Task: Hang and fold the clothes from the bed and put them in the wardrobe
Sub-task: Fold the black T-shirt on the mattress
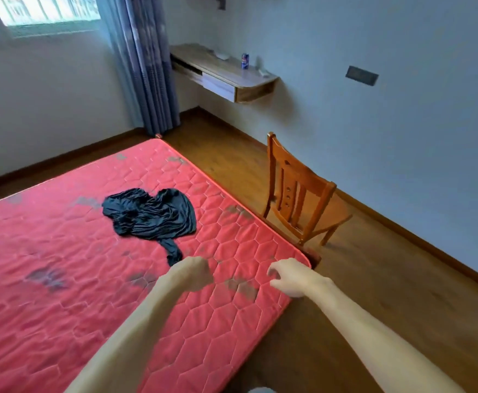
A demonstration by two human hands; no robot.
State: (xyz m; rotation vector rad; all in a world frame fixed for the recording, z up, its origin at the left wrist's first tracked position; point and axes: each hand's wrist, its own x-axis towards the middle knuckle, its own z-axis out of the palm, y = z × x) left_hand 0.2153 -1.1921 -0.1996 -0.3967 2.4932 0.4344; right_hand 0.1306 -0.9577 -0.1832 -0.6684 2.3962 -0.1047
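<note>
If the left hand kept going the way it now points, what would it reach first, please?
Most likely the black garment: its trailing end lies just ahead of the left hand on the mattress.

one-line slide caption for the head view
Both hands, left hand and right hand, reach over a red mattress toward a crumpled black garment.

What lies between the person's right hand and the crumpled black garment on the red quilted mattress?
In the head view, only bare red quilted mattress with grey smudges separates the right hand from the crumpled black garment; the left hand sits nearer its trailing end.
</note>
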